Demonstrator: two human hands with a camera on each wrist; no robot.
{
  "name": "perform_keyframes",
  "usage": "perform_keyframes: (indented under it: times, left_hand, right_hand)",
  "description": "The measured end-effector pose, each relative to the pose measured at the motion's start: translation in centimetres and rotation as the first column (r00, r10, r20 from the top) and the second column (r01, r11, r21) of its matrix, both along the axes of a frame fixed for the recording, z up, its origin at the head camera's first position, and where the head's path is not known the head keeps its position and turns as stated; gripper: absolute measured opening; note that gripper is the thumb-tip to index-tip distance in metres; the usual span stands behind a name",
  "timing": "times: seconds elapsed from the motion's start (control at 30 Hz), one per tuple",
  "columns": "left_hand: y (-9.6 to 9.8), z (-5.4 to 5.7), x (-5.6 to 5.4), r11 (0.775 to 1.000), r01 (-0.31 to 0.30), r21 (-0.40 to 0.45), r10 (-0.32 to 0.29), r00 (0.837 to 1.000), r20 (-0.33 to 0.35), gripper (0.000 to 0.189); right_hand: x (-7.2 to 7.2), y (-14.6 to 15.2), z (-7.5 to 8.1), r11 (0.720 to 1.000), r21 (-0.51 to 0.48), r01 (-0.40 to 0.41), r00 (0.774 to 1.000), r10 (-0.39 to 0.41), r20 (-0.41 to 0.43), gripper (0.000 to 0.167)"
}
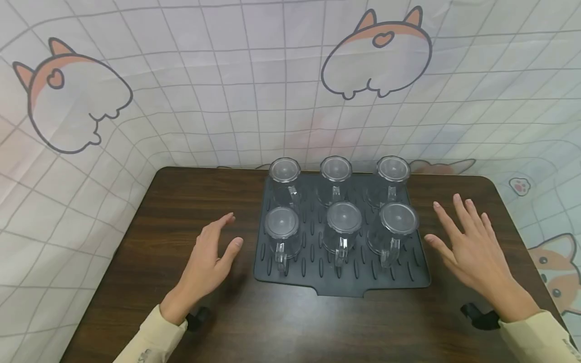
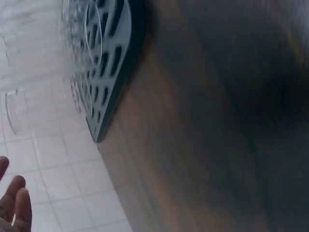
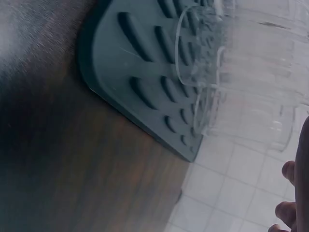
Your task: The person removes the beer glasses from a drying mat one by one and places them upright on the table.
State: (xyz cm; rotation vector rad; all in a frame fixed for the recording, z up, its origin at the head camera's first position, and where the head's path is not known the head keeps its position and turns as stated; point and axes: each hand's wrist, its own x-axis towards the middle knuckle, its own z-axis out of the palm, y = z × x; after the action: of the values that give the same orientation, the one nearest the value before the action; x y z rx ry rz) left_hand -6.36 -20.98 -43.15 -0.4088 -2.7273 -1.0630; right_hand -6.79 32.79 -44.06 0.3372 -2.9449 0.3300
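Observation:
Several clear glass mugs stand upside down in two rows on a dark grey drying mat (image 1: 290,280). Their handles point toward the front, as on the front left mug (image 1: 282,224), the front middle mug (image 1: 344,219) and the front right mug (image 1: 398,219). My left hand (image 1: 210,257) is held left of the mat, thumb and fingers apart, with nothing in it. To the right of the mat, my right hand (image 1: 476,252) has its fingers spread and holds nothing. Both wrist views show the mat's ribbed corner and, at the edge, some fingertips (image 2: 21,205).
The mat lies on a dark brown wooden table (image 1: 181,201) with rounded back corners. A white gridded cloth (image 1: 204,101) with cartoon animals hangs behind the table and along its sides. The back row of mugs (image 1: 336,169) stands near the table's back edge.

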Motion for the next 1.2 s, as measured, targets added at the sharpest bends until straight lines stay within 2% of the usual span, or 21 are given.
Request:
perform_keyframes:
  times: [0.23,0.47,0.6,0.8,1.2]
  left_hand:
    - [0.8,-0.8,1.0,0.994,-0.010,0.113,0.010,1.000,-0.003,0.043]
    - [1.3,-1.1,1.6,0.974,-0.036,0.224,0.003,0.989,0.145,0.032]
    - [1.7,-1.2,1.8,0.957,-0.019,0.291,-0.039,0.981,0.191,0.033]
    - [2.3,-1.8,2.0,0.913,0.047,0.405,-0.133,0.973,0.188,0.033]
    - [3.5,-2.9,2.2,0.866,0.105,0.489,-0.209,0.964,0.163,0.031]
  right_hand:
    - [0.5,-0.3,-1.7,1.000,-0.003,0.013,1.000,-0.013,0.012,0.074]
    - [1.1,-0.8,-3.0,0.999,0.010,0.048,0.997,-0.048,0.058,0.077]
    - [1.4,-1.0,-3.7,0.999,0.010,0.054,0.995,-0.054,0.088,0.077]
    - [1.9,-1.3,-4.6,0.998,0.006,0.064,0.990,-0.064,0.123,0.077]
    - [2.5,-2.2,-5.6,0.998,0.018,0.060,0.983,-0.062,0.175,0.086]
